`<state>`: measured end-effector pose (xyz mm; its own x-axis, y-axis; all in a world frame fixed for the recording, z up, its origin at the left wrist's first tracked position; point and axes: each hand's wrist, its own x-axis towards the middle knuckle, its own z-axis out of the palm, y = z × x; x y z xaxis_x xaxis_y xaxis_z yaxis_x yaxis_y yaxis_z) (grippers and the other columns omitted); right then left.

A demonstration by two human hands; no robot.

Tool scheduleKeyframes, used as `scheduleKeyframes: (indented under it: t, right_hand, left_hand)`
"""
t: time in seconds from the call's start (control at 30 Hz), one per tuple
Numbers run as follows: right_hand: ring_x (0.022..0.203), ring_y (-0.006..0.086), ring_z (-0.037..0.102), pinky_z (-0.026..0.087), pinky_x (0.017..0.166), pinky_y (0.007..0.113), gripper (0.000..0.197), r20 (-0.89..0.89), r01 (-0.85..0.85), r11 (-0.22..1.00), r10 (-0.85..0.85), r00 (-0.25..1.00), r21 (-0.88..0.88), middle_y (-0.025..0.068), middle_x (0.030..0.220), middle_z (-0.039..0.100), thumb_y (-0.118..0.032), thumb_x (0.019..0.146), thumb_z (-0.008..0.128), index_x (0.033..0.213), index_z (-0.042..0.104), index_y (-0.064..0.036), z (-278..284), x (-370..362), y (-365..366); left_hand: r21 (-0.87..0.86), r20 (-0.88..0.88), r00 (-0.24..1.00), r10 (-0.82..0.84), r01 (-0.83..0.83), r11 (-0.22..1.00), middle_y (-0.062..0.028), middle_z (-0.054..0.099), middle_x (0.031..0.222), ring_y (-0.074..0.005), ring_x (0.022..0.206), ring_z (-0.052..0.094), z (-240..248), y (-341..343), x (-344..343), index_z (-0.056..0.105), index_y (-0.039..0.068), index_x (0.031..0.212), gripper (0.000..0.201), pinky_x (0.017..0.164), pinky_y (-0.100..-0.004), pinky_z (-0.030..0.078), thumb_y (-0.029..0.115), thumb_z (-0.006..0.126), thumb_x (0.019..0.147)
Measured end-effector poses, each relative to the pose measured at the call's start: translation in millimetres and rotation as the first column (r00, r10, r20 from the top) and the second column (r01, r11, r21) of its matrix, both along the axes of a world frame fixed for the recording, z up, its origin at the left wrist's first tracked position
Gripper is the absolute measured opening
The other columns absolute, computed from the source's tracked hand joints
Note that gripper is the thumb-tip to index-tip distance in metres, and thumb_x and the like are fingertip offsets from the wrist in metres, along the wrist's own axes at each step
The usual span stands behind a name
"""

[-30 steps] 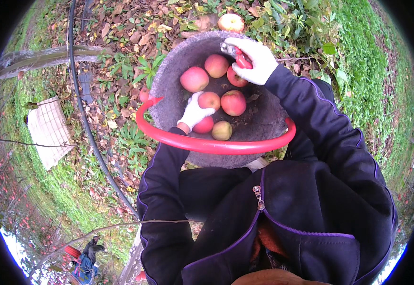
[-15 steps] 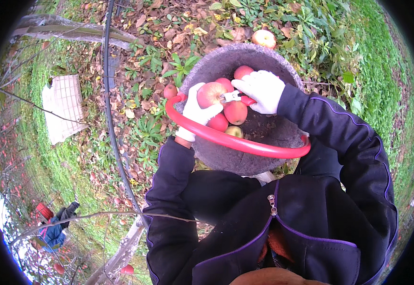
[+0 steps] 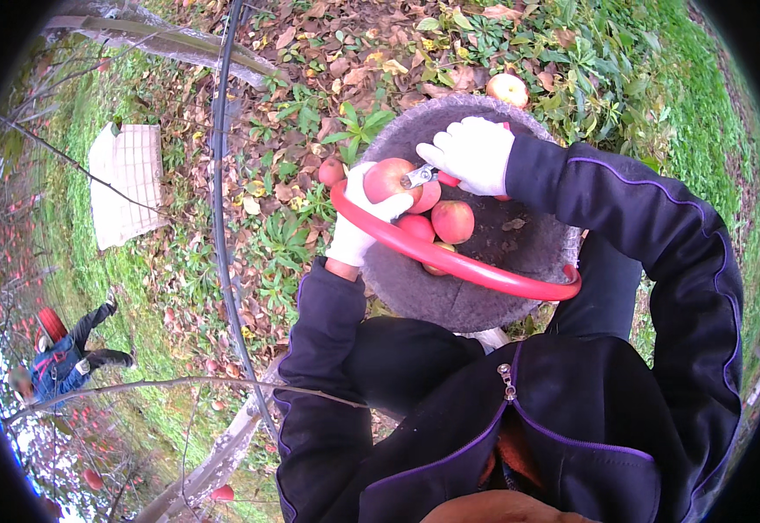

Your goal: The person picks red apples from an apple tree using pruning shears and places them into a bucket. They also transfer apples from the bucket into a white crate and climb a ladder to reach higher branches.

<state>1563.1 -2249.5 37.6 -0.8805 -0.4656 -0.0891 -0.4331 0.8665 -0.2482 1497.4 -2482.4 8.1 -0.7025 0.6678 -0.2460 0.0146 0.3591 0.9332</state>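
My left hand (image 3: 361, 216), in a white glove, is closed round a large red apple (image 3: 386, 180) above the left side of a grey fabric-lined bucket (image 3: 415, 296). In my gloved right hand (image 3: 474, 155) is a pair of small clippers (image 3: 418, 177) with red handles; their metal tip meets the apple near its stem end. Beneath the hands, several apples lie in the bucket, among them a red apple (image 3: 452, 221) and a yellowish one partly hidden by the handle. The bucket's thick red handle (image 3: 458, 268) leans toward me and crosses in front of my left wrist.
A pale apple (image 3: 507, 89) and a red apple (image 3: 331, 171) lie on the leafy ground beside the bucket. A black hose (image 3: 220, 174) runs along the left, near a whitish sheet (image 3: 127, 185). A thin branch (image 3: 197, 381) crosses low left. Another person (image 3: 61, 362) walks farther off.
The view has shifted, so the bucket and hands sit slightly farther right. My hands keep hold of the apple and clippers. The distant person has moved, legs now stretched wide in stride.
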Motion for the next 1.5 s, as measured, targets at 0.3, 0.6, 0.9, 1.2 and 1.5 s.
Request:
scheduleKeyframes:
  t: [0.3, 0.6, 0.9, 1.2, 1.5]
  right_hand:
    - [0.084, 0.0383, 0.062, 0.049, 0.074, 0.045, 0.035, 0.305, 0.297, 0.904, -0.202, 0.931, -0.308, 0.0181, 0.09, 0.065, -0.026, 0.076, 0.061, 0.106, 0.06, -0.0086, 2.0, -0.9, 6.0]
    - [0.09, 0.0253, 0.065, 0.049, 0.084, 0.034, 0.048, 0.367, 0.734, 0.34, -0.697, 0.617, -0.588, 0.0142, 0.097, 0.067, -0.026, 0.081, 0.066, 0.122, 0.056, -0.0036, -34.4, 60.2, 44.1]
    - [0.106, 0.0331, 0.059, 0.046, 0.093, 0.038, 0.056, 0.243, 0.654, 0.499, -0.658, 0.713, -0.568, 0.0183, 0.114, 0.061, -0.022, 0.078, 0.067, 0.13, 0.05, -0.0092, -48.1, 84.7, 45.4]
    - [0.104, 0.0315, 0.061, 0.047, 0.091, 0.037, 0.056, 0.248, 0.638, 0.505, -0.637, 0.73, -0.581, 0.0163, 0.112, 0.062, -0.022, 0.078, 0.068, 0.13, 0.05, -0.0131, -46.3, 78.2, 39.3]
    - [0.089, 0.0354, 0.062, 0.051, 0.079, 0.04, 0.053, 0.14, 0.351, 0.817, -0.323, 0.936, -0.458, 0.0164, 0.097, 0.063, -0.02, 0.072, 0.067, 0.122, 0.054, -0.008, -19.9, 71.1, 18.0]
  left_hand:
    - [0.138, 0.165, 0.985, 0.057, -0.08, 0.987, -0.0074, 0.058, 0.111, -0.0189, 0.1, 0.058, -18.9, 0.9, 1.7, 0.051, 0.0, 0.12, 0.059, 0.088, -0.0316, 0.048, 0.022, 0.08, 0.072]
    - [-0.152, 0.01, 0.995, -0.094, 0.095, 0.984, -0.0124, 0.059, 0.111, -0.0234, 0.101, 0.059, -82.1, 38.9, 24.6, 0.05, 0.002, 0.12, 0.056, 0.085, -0.0341, 0.05, 0.03, 0.074, 0.077]
    - [-0.725, -0.116, 0.864, -0.491, 0.264, 0.636, -0.0221, 0.059, 0.106, -0.0404, 0.095, 0.059, -102.5, -6.0, 26.3, 0.053, 0.002, 0.111, 0.049, 0.082, -0.0465, 0.048, 0.04, 0.062, 0.08]
    - [-0.84, -0.064, 0.835, -0.547, 0.251, 0.481, -0.028, 0.054, 0.112, -0.0397, 0.103, 0.055, -168.4, -11.5, 61.5, 0.049, -0.005, 0.119, 0.08, 0.091, -0.0471, 0.046, 0.05, 0.072, 0.065]
    - [0.273, 0.838, 0.508, -0.199, -0.074, 0.959, -0.013, 0.053, 0.125, -0.025, 0.118, 0.052, -59.0, -20.0, 35.3, 0.044, 0.0, 0.13, 0.06, 0.103, -0.039, 0.041, 0.032, 0.065, 0.084]
